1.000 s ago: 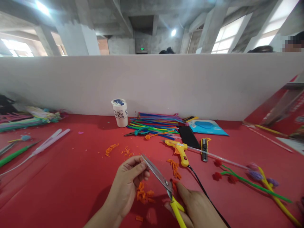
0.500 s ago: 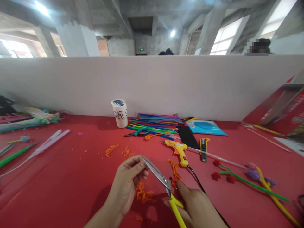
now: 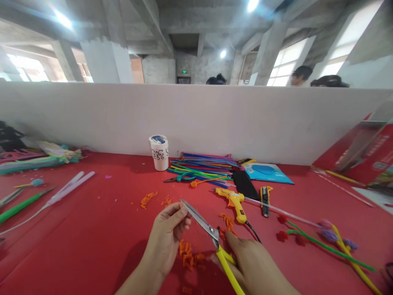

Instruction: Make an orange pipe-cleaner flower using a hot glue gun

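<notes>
My right hand (image 3: 254,266) grips the yellow handles of a pair of scissors (image 3: 208,235), whose steel blades point up and left. My left hand (image 3: 167,237) is pinched shut beside the blade tips, its thumb and fingers pressed together on something too small to make out. Under and between the hands lies a small heap of cut orange bits (image 3: 190,258) on the red tablecloth (image 3: 92,237).
A yellow glue gun (image 3: 235,203) with a black cord, a utility knife (image 3: 264,196), a black phone (image 3: 244,184) and a stack of coloured pipe cleaners (image 3: 204,168) lie beyond the hands. A white cup (image 3: 160,152) stands by the white partition (image 3: 196,119). Pipe-cleaner flowers (image 3: 325,237) lie right.
The view has tilted up a little, so everything sits lower in frame. Both hands and the scissors keep nearly the same pose.
</notes>
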The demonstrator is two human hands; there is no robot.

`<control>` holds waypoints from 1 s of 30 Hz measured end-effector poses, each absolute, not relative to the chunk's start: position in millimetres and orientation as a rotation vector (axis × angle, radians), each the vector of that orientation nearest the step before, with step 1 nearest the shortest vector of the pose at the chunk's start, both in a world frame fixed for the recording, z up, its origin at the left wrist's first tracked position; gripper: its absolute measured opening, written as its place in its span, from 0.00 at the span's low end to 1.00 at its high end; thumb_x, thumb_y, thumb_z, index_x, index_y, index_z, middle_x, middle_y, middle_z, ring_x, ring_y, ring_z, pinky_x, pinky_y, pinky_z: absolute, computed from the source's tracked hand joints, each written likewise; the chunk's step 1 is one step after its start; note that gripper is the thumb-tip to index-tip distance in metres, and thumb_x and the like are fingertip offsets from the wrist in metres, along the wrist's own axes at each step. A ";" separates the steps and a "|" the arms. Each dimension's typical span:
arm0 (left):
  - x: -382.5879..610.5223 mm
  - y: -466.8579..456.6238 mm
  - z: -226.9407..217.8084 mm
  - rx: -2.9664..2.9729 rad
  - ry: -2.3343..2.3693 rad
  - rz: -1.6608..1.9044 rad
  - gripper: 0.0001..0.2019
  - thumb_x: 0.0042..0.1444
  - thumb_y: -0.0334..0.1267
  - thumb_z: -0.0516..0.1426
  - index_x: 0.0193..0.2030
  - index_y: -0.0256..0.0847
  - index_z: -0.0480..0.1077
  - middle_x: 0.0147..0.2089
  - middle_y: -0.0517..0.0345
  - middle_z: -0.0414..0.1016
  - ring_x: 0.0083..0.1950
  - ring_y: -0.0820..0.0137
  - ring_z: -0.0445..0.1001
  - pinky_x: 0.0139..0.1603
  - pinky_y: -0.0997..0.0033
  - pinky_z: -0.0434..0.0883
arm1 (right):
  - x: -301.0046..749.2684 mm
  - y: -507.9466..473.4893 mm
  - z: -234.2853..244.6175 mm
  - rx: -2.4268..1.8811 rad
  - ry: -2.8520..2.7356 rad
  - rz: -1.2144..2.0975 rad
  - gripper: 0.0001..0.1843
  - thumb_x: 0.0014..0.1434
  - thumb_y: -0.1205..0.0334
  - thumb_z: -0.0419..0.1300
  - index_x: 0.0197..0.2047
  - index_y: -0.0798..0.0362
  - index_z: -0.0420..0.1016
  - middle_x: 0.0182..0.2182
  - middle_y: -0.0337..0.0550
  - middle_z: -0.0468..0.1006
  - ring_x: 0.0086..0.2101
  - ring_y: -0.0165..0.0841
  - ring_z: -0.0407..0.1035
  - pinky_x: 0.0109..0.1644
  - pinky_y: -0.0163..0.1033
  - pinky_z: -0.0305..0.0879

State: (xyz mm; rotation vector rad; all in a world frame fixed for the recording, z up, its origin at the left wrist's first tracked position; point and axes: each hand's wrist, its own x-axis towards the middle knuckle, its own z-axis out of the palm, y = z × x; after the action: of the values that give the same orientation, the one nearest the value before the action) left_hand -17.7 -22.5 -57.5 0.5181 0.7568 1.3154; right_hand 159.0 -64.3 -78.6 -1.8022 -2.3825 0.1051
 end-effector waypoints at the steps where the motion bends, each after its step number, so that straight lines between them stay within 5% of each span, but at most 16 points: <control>1: -18.1 -22.0 -57.7 0.513 0.751 1.317 0.06 0.36 0.29 0.65 0.23 0.34 0.73 0.20 0.62 0.73 0.19 0.82 0.68 0.20 0.87 0.66 | 158.3 -64.4 -78.8 -1.803 -2.377 0.110 0.17 0.56 0.47 0.49 0.27 0.52 0.63 0.18 0.47 0.76 0.20 0.40 0.72 0.19 0.36 0.39; 15: -14.6 -21.9 -68.0 0.528 0.788 1.246 0.03 0.42 0.29 0.63 0.24 0.34 0.72 0.21 0.62 0.72 0.20 0.82 0.68 0.22 0.87 0.66 | 165.1 -69.2 -92.9 -1.789 -2.232 0.444 0.17 0.55 0.47 0.48 0.24 0.50 0.58 0.18 0.46 0.74 0.18 0.37 0.68 0.20 0.35 0.45; 20: -12.8 -24.0 -70.6 0.600 0.792 1.097 0.03 0.45 0.29 0.61 0.24 0.34 0.71 0.21 0.60 0.73 0.19 0.82 0.67 0.21 0.86 0.65 | 162.2 -61.8 -89.1 -1.646 -1.788 0.926 0.17 0.52 0.48 0.51 0.21 0.50 0.54 0.16 0.35 0.64 0.18 0.28 0.60 0.20 0.32 0.48; 24: -5.2 -33.1 -74.9 0.664 0.734 0.863 0.04 0.47 0.30 0.60 0.24 0.32 0.71 0.22 0.58 0.73 0.18 0.82 0.67 0.19 0.85 0.63 | 156.0 -54.6 -85.4 -1.459 -1.296 1.370 0.17 0.49 0.46 0.53 0.30 0.51 0.60 0.10 0.25 0.54 0.10 0.23 0.50 0.14 0.29 0.48; 30: 3.1 -42.5 -79.6 0.721 0.763 0.650 0.05 0.47 0.31 0.60 0.25 0.32 0.71 0.21 0.57 0.73 0.18 0.81 0.67 0.20 0.83 0.63 | 153.9 -53.7 -90.8 -1.228 -1.237 1.540 0.21 0.47 0.43 0.56 0.30 0.54 0.62 0.09 0.27 0.60 0.08 0.21 0.52 0.11 0.26 0.50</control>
State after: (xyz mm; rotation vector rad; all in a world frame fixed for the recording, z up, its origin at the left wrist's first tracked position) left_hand 3.1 -42.5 -79.6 0.7209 0.7630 0.6503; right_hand 153.9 -53.7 -90.8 -1.2276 -1.2369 1.5402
